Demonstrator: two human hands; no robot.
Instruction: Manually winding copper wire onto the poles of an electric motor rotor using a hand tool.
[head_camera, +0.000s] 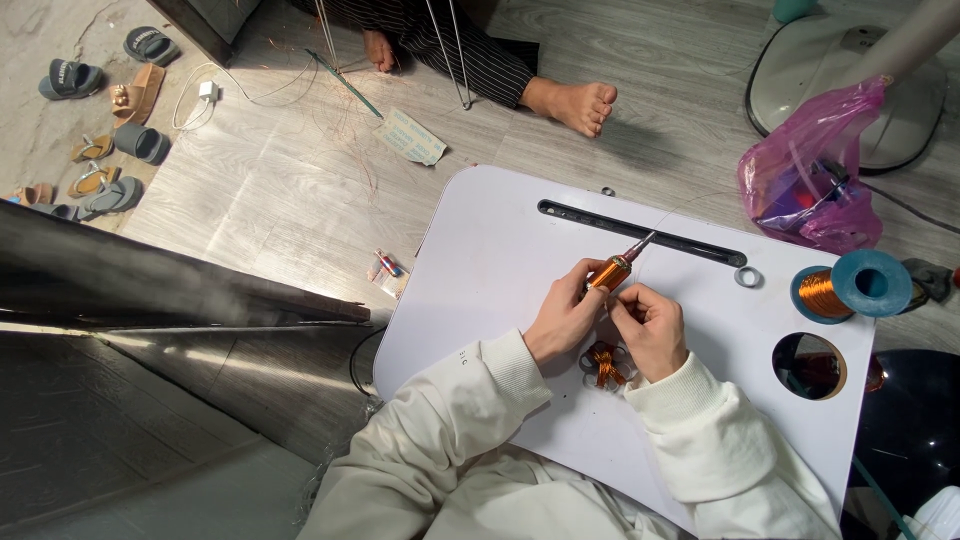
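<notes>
Both hands meet at the middle of the frame over a white lap-desk counter. Left hand is clenched round an orange, copper-wound cylinder with a thin metal tip, holding it slanted so the tip points toward the upper right — a grip that keeps the fine wire end reachable. Right hand is just beside it, fingertips pinched at the base of the cylinder; whether it grips wire or only steadies the piece I cannot tell, as any strand is too thin to see. Directly below the two hands, touching the counter, lies a small bundle of copper wire loops with pale rings, kept close under the wrists.

Further up runs a long dark slot in the counter, and near its right end sits a small grey ring. At the right edge a blue spool of copper wire lies on its side, well apart from the hands, above a round cup hole.

Beyond the counter, on the grey wood floor, a pink plastic bag slumps at the upper right — beside a white fan base. Another person's bare foot rests at the top centre, and sandals are scattered at the upper left.
</notes>
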